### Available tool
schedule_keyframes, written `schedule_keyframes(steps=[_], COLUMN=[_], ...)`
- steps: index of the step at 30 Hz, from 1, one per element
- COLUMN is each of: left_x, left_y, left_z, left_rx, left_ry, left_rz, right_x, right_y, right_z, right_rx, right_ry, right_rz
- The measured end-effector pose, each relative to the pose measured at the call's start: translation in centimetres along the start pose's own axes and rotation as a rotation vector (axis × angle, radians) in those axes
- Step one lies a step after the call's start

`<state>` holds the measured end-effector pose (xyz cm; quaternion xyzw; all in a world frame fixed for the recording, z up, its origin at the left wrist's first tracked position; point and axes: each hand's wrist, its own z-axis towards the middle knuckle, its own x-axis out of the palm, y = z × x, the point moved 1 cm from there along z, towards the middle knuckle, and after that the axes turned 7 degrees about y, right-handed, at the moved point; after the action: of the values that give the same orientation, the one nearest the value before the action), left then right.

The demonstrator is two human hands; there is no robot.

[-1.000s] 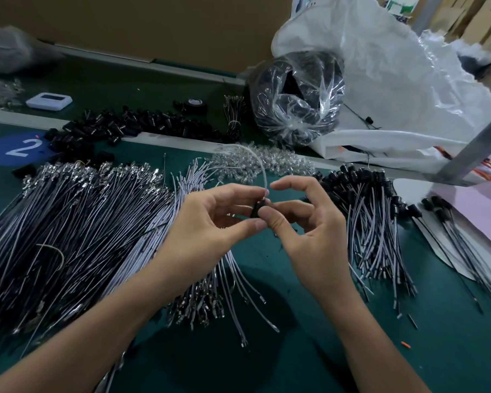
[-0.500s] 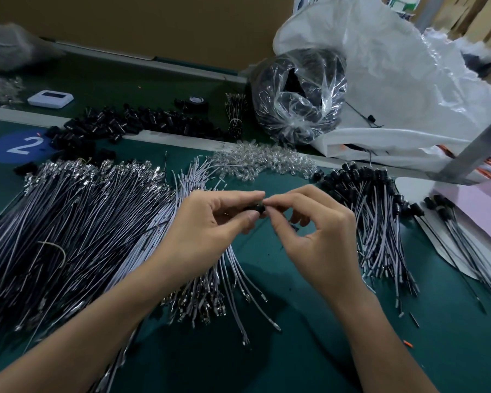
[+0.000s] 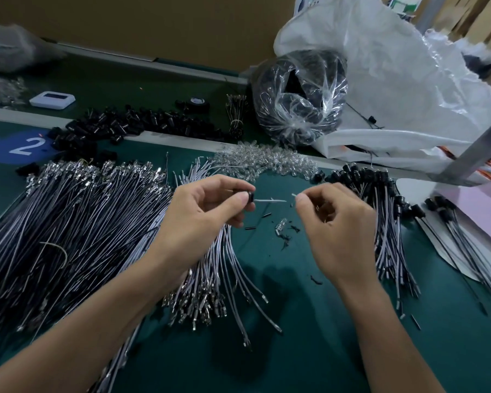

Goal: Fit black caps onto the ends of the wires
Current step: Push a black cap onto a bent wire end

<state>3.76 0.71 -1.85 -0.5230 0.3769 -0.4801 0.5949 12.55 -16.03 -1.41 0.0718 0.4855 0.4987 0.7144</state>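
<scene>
Head view — left fingers pinching black cap, wire jutting rightward, right fingers pinching white tip

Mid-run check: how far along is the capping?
Done: a bundle of capped wires lies on the right. In hand: the left hand pinches a black cap with a wire sticking out of it; the right hand pinches what seems that wire's far end, blur hiding the join. Left: the much larger pile of uncapped wires on the left, with loose caps behind it. Likely well under half done.
</scene>
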Motion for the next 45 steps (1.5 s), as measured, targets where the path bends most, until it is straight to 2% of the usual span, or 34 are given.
schedule_keyframes(steps=[3,6,9,15,32,41,45], left_x=[0.0,0.2,0.5,0.7,0.9,1.1,1.5], left_y=[-0.2,-0.3,-0.4,-0.6,-0.7,-0.5,-0.6], left_z=[0.0,-0.1,-0.2,-0.4,-0.4,-0.4,-0.5], left_rx=[-0.009,0.027,0.092,0.190,0.273,0.368,0.430], left_ry=[0.004,0.026,0.051,0.103,0.081,0.123,0.082], left_rz=[-0.057,0.006,0.012,-0.002,-0.101,-0.030,-0.003], right_x=[0.2,0.3,1.1,1.3,1.3,1.2,1.4], right_y=[-0.1,0.9,1.4,1.5,2.3,2.3,2.4], right_z=[-0.1,-0.1,-0.6,-0.7,-0.9,-1.1,-1.5], right_rx=[0.011,-0.056,-0.140,-0.156,-0.187,-0.182,-0.159], right_ry=[0.018,0.119,0.242,0.226,0.219,0.172,0.147], right_rz=[-0.050,0.175,0.219,0.369,0.405,0.448,0.494])
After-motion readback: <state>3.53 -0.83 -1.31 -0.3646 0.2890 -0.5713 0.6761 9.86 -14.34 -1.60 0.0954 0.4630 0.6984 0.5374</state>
